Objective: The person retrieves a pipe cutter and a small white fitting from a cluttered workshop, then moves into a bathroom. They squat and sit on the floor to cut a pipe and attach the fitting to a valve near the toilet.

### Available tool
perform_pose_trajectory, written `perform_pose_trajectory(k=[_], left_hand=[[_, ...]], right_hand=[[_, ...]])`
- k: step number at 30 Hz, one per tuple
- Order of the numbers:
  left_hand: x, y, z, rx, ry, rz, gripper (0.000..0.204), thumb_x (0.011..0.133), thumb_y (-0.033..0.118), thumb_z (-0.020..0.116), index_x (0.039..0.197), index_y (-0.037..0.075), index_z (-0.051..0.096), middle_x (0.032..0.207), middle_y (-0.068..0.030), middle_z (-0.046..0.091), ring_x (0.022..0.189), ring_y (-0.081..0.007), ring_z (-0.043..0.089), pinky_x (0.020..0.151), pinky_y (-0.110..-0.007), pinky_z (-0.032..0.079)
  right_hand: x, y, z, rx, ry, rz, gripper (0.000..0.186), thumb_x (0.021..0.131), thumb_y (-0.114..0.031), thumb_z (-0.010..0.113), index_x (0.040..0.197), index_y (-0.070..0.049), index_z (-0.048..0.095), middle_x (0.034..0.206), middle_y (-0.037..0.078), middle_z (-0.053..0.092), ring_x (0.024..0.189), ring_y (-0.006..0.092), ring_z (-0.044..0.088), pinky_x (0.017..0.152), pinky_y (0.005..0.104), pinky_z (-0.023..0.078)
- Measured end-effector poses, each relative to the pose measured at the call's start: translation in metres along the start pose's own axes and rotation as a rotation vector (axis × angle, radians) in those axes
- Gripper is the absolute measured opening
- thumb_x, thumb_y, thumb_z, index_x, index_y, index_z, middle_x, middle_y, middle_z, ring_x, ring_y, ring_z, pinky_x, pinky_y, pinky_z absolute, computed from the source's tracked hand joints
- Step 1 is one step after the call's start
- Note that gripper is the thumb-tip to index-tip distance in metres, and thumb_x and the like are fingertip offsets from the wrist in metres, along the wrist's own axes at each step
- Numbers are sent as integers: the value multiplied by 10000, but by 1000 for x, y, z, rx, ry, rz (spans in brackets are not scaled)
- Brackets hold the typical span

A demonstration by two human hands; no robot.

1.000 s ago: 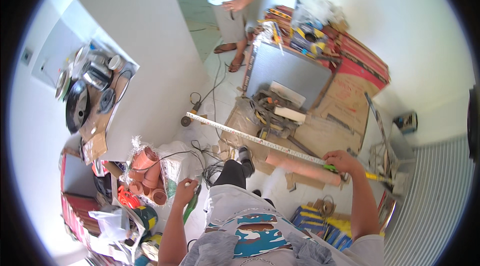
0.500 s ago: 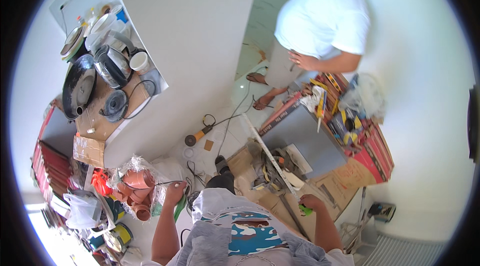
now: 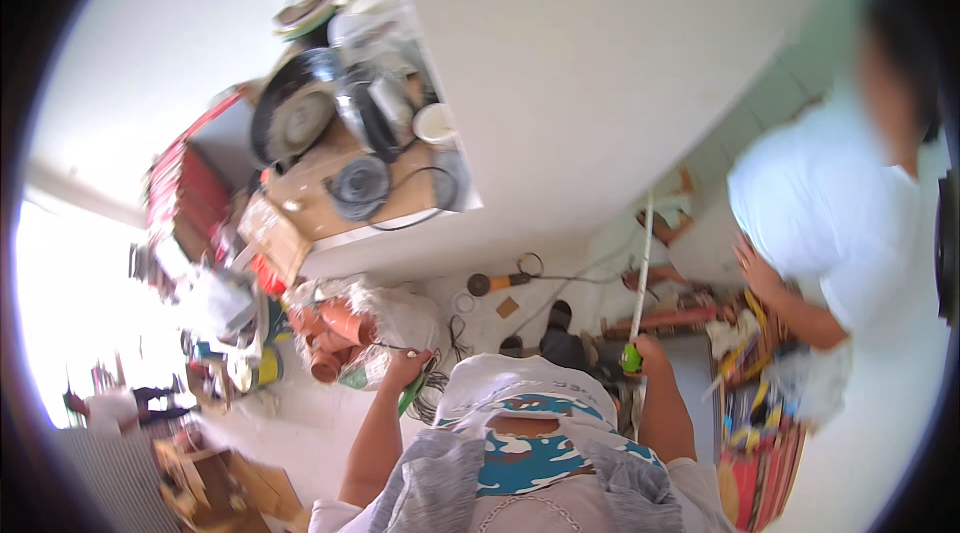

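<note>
My right hand (image 3: pixel 650 358) is closed on a green tape measure (image 3: pixel 631 359), whose white blade (image 3: pixel 643 268) runs out straight toward the other person's feet (image 3: pixel 665 223). My left hand (image 3: pixel 405 366) is closed on a long green item (image 3: pixel 415 390) that I cannot make out clearly. Beside it are terracotta pipe fittings (image 3: pixel 345 328) in a torn white sack and coiled dark cable (image 3: pixel 432 401). An angle grinder (image 3: pixel 495 282) lies on the floor beyond my shoes (image 3: pixel 560 333).
A person in white (image 3: pixel 800 213) stands close at right, beside stacked red boxes and tools (image 3: pixel 760 463). A counter (image 3: pixel 400 203) holds a pan, kettle and dishes at upper left, beside a white wall (image 3: pixel 580 53). Cardboard (image 3: pixel 230 483) and another person (image 3: pixel 115 408) appear at lower left.
My view has swung, so the counter, grinder and person sit farther right. The tape now points up the frame instead of slanting left. The person has come nearer, bending more.
</note>
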State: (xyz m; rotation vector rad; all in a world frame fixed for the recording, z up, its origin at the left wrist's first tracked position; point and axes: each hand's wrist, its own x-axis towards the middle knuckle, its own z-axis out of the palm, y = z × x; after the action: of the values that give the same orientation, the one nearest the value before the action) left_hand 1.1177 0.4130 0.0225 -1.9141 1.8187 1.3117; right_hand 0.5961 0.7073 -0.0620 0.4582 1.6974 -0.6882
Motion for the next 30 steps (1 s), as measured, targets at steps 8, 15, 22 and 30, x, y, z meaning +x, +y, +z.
perform_pose_trajectory(k=[8, 15, 22, 30], left_hand=[[-59, -125, 134, -750, -152, -619, 942, 831, 739, 596, 1383, -20, 526, 1297, -244, 606, 1243, -379, 554, 961, -565, 461], [-41, -63, 92, -240, -238, -401, 960, 832, 759, 568, 1389, -21, 521, 1308, -250, 601, 1260, -382, 543, 987, -530, 455], [-5, -17, 22, -39, -238, -294, 978, 833, 779, 539, 1395, -21, 516, 1319, -256, 595, 1277, -386, 532, 1014, -496, 449], [82, -44, -9, -447, -114, -312, 597, 913, 655, 581, 840, 78, 719, 684, -42, 626, 518, -166, 558, 487, -324, 467]], right_hand=[[71, -53, -13, 18, 36, -150, 197, 898, -174, 516, 995, -25, 600, 784, 158, 635, 635, 338, 641, 594, 547, 543], [87, -49, -24, -529, 339, -387, 340, 864, -233, 554, 1066, 2, 693, 973, 203, 695, 895, 375, 677, 776, 515, 530], [29, -42, 9, -356, 389, -241, 401, 853, -289, 581, 1118, -12, 699, 1135, 255, 679, 1071, 412, 658, 857, 509, 523], [31, -18, 30, -925, 258, -316, 387, 862, -271, 581, 1122, -11, 702, 1146, 260, 676, 1049, 404, 672, 873, 493, 531]])
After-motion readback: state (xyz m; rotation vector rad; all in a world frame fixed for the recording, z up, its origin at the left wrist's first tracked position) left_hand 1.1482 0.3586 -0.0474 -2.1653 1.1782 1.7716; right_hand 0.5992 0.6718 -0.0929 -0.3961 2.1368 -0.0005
